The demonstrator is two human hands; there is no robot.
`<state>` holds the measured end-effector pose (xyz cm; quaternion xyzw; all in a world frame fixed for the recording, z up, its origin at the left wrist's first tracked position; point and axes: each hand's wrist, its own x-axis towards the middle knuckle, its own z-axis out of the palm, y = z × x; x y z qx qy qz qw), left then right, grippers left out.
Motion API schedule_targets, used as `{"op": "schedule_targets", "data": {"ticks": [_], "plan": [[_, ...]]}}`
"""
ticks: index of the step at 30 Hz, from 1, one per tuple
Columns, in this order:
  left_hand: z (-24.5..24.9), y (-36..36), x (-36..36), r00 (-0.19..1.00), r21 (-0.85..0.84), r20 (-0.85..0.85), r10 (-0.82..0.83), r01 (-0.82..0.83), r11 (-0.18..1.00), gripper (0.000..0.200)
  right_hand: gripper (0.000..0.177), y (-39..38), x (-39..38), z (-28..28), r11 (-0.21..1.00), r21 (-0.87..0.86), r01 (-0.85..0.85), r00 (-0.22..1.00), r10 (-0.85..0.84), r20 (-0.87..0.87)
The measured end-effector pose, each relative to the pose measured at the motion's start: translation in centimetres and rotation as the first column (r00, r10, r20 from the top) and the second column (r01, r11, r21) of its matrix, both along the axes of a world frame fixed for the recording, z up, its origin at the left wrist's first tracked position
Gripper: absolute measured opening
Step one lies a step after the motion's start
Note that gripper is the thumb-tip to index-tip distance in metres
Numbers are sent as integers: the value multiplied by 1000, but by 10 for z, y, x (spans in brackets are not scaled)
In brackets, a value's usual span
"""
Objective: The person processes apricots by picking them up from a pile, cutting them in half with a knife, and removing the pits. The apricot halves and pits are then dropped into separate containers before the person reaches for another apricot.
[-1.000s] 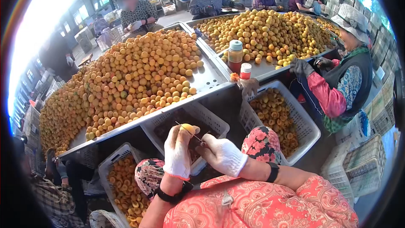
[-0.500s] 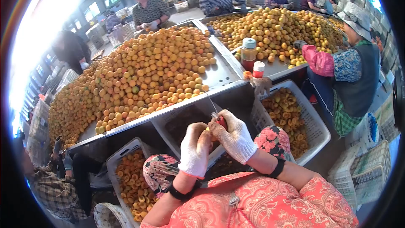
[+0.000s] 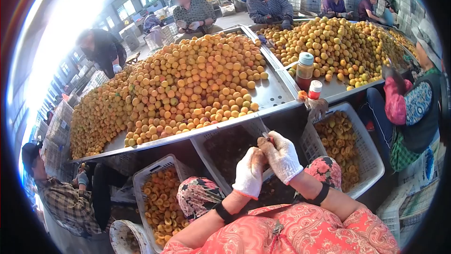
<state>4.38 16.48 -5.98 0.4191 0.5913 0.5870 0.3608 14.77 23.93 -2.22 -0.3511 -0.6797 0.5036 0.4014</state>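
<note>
While both your hands, in white knitted gloves with brown-stained fingers, meet above a grey-white plastic crate (image 3: pixel 205 160) with dark contents, your right hand (image 3: pixel 283 157) pinches a slim tool with a red handle (image 3: pixel 270 139), its thin shaft pointing up toward the sheet-metal desk (image 3: pixel 270 92). Your left hand (image 3: pixel 250 172) curls inward against the right, but whether its fingers pinch anything you cannot tell from this view. The round orange-yellow fruits (image 3: pixel 197 82) lie heaped on the desk just beyond you, and opened fruit pieces (image 3: pixel 338 143) fill the white slatted crate (image 3: pixel 371 160) at your right knee; more fill the grey slatted crate (image 3: pixel 155 167) at your left.

To work well, brace one hand against the other, grip the handle firmly, and turn the tip away from your left fingers (knitted cloth probably gives little protection from a point). Light pressure should suit soft flesh better than a squeeze.

Your own knuckles hide whatever lies between the hands, the shaft blurs into the crate edge behind it, the dark contents below are too dim to name, and the dark lens border partly cuts off the co-worker in the pale hat (image 3: pixel 420 96).
</note>
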Motion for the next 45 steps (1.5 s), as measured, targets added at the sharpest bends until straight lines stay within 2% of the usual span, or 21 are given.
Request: {"op": "schedule_targets", "data": {"ticks": [4, 6, 8, 10, 12, 14, 15, 16, 19, 20, 22, 24, 28, 32, 34, 35, 36, 38, 42, 44, 45], "plan": [[-12, 10, -4, 994, 122, -106, 14, -1, 993, 29, 22, 10, -10, -7, 996, -85, 3, 1000, 0, 31], [-30, 20, -8, 979, 30, 201, -38, 32, 999, 29, 23, 16, -18, -17, 999, -45, 24, 999, -23, 34], [-42, 31, -12, 955, -19, 295, -30, 38, 999, 34, 25, 21, -26, -21, 980, 177, 97, 967, -135, 217], [-47, 51, -12, 558, -215, 802, 211, -59, 975, 37, 26, 23, -38, -27, 957, 270, 102, 953, -171, 249], [-50, 60, -15, 432, -185, 878, 204, -85, 979, 41, 27, 28, -51, -31, 911, 403, 92, 941, -211, 264], [-67, 66, -27, 466, -94, 879, 103, -44, 995, 36, 28, 35, -60, -30, 959, 278, 62, 901, -174, 399], [-69, 66, -29, 604, -154, 774, 192, -116, 981, 39, 27, 40, -65, -37, 982, 175, 64, 919, -127, 374], [-72, 65, -35, 587, -166, 783, 204, -119, 979, 39, 27, 44, -70, -46, 996, 65, 65, 933, -84, 350], [-80, 63, -48, 958, -196, 191, 212, -174, 965, 40, 27, 49, -87, -64, 992, 112, 65, 882, -109, 459], [-73, 62, -55, 907, -289, 360, 219, -115, 950, 37, 26, 47, -95, -68, 983, 175, 59, 853, -141, 502], [-105, 68, -61, 299, -144, 938, 178, -132, 981, 32, 23, 40, -109, -76, 937, 348, 5, 853, -186, 488], [-103, 57, -70, 53, -89, 994, 94, -81, 993, 35, 22, 36, -121, -83, 905, 418, -84, 880, -130, 458], [-52, 30, -88, 217, -503, 856, 469, 142, 852, 56, 21, 31, -133, -81, 853, 442, -277, 865, 21, 502], [-73, 11, -98, 196, -456, 889, 415, 280, 845, 55, 22, 28, -135, -80, 795, 463, -391, 855, 128, 502], [-103, -3, -107, 47, -201, 979, 198, 379, 903, 56, 22, 28, -133, -78, 771, 449, -452, 837, 193, 511], [-53, 16, -94, 151, -611, 791, 593, 232, 757, 55, 22, 28, -132, -77, 775, 442, -452, 834, 190, 519], [-58, 12, -93, 145, -609, 793, 592, 242, 755, 55, 22, 30, -132, -76, 751, 443, -490, 825, 236, 513], [-69, 1, -96, 84, -325, 945, 316, 347, 880, 57, 22, 33, -130, -75, 727, 440, -527, 812, 278, 513], [-60, 9, -101, 111, -303, 953, 282, 349, 887, 58, 19, 44, -125, -75, 734, 429, -526, 835, 349, 425], [-61, 11, -108, 70, -180, 984, 166, 382, 906, 62, 13, 45, -127, -76, 898, 194, -396, 917, 379, 121], [-61, 12, -108, 113, -135, 989, 98, 385, 913, 60, 11, 45, -125, -69, 946, 10, -325, 938, 321, 129]]}}
